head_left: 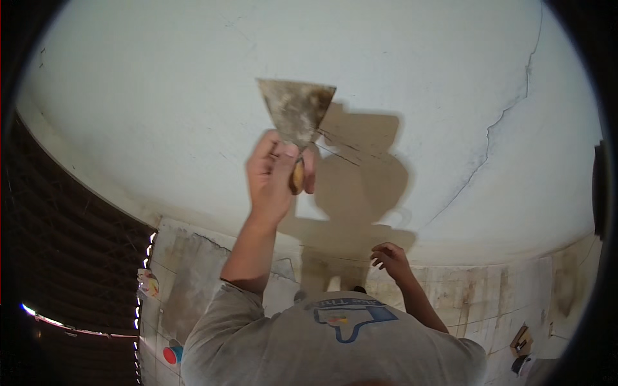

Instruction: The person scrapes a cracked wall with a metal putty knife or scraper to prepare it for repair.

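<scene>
My left hand is raised before the pale wall, its fingers closed round a putty knife. The knife's wide, stained metal blade points up, and part of its yellowish-brown wooden handle shows below the fingers. Whether the blade touches the wall I cannot tell. Lower and to the right, my right hand hangs with bent, slightly parted fingers and nothing visible in it. Short dark scratches mark the wall just right of the knife, within my shadow.
A long jagged crack runs down the wall at right. Stained floor tiles lie below. A red and teal container and a plastic bag stand at left, by a dark ridged panel. A brown wooden item lies lower right.
</scene>
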Demonstrator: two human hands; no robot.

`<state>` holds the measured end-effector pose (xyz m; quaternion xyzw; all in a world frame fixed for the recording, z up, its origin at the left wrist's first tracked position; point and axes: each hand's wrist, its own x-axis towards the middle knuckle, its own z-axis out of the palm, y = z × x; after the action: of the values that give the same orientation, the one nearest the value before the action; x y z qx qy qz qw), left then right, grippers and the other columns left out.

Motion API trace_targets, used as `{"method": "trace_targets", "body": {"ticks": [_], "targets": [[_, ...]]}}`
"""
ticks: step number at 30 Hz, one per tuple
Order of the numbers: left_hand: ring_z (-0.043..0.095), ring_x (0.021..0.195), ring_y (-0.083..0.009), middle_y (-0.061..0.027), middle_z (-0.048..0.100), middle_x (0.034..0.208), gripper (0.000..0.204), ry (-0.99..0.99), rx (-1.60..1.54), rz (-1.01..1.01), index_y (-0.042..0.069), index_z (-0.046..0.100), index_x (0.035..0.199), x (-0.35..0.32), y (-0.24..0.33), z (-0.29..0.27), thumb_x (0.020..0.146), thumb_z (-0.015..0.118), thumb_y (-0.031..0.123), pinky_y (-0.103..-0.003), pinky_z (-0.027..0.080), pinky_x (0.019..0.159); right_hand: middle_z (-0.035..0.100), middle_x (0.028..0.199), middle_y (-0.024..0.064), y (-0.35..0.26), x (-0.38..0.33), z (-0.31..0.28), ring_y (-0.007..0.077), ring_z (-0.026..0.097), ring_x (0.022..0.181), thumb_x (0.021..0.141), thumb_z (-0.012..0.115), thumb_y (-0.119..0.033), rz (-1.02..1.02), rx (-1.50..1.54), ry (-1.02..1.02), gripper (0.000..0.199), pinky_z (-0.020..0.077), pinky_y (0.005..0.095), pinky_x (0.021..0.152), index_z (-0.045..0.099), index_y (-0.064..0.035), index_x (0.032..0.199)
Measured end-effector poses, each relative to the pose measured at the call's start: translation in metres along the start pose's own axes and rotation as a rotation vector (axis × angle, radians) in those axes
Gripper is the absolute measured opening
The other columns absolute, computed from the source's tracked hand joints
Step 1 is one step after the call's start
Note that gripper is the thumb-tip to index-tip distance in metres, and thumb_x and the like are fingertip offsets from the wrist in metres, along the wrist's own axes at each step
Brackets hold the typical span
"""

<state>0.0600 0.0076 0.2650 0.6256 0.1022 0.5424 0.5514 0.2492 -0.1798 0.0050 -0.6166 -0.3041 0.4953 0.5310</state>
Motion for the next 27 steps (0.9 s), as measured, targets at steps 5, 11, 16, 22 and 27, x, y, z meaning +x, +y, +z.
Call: {"method": "trace_targets", "body": {"ticks": [5,11,16,22,27], "targets": [[0.05,0.041,-0.0177,-0.0076,0.053,0.062,0.021,0.083,-0.115,-0.133,0.006,0.048,0.092,-0.011,-0.017,0.011,0.097,0.051,0.026,-0.028,0.04,0.036,0.066,0.085,0.0091,0.002,0.007,0.01,0.0141,0.063,0.073,0.088,0.06,-0.01,0.017,-0.011,-0.134,0.017,0.0503,0.0274,0.064,0.062,0.0012,0.101],[0.053,0.053,-0.0162,-0.0026,0.054,0.068,0.017,0.547,-0.419,-1.295,0.007,0.052,0.09,-0.219,-0.184,-0.097,0.094,0.05,0.024,-0.028,0.046,0.046,0.067,0.087,0.0072,-0.004,0.007,0.014,0.0128,0.062,0.076,0.089,0.062,-0.016,0.005,-0.074,-0.331,0.021,0.0502,0.0268,0.067,0.063,0.0,0.103],[0.056,0.083,-0.0164,-0.0061,0.058,0.091,0.016,0.353,-0.247,-1.215,0.007,0.057,0.094,-0.284,-0.156,-0.113,0.095,0.055,0.023,-0.029,0.044,0.074,0.067,0.087,0.0077,0.018,0.013,0.017,0.0138,0.063,0.078,0.09,0.06,-0.021,-0.071,-0.325,-0.268,0.027,0.0503,0.0283,0.071,0.062,0.0002,0.106],[0.054,0.093,-0.0139,-0.002,0.059,0.096,0.017,0.288,-0.129,-0.713,0.005,0.058,0.103,-0.195,-0.121,-0.064,0.096,0.056,0.02,-0.031,0.04,0.085,0.066,0.089,0.0113,-0.058,-0.002,0.115,0.0186,0.065,0.08,0.095,0.055,-0.031,-0.341,-0.377,-0.435,0.035,0.0503,0.0328,0.071,0.057,-0.0021,0.114],[0.052,0.109,-0.0173,-0.0073,0.059,0.11,0.02,0.264,0.415,-0.262,0.006,0.057,0.108,-0.12,-0.066,-0.028,0.095,0.057,0.021,-0.032,0.039,0.095,0.064,0.091,0.0101,-0.096,0.026,0.137,0.0156,0.061,0.069,0.097,0.052,-0.013,-0.692,-0.099,-0.058,0.024,0.0484,0.0281,0.06,0.052,0.0005,0.116]]}}
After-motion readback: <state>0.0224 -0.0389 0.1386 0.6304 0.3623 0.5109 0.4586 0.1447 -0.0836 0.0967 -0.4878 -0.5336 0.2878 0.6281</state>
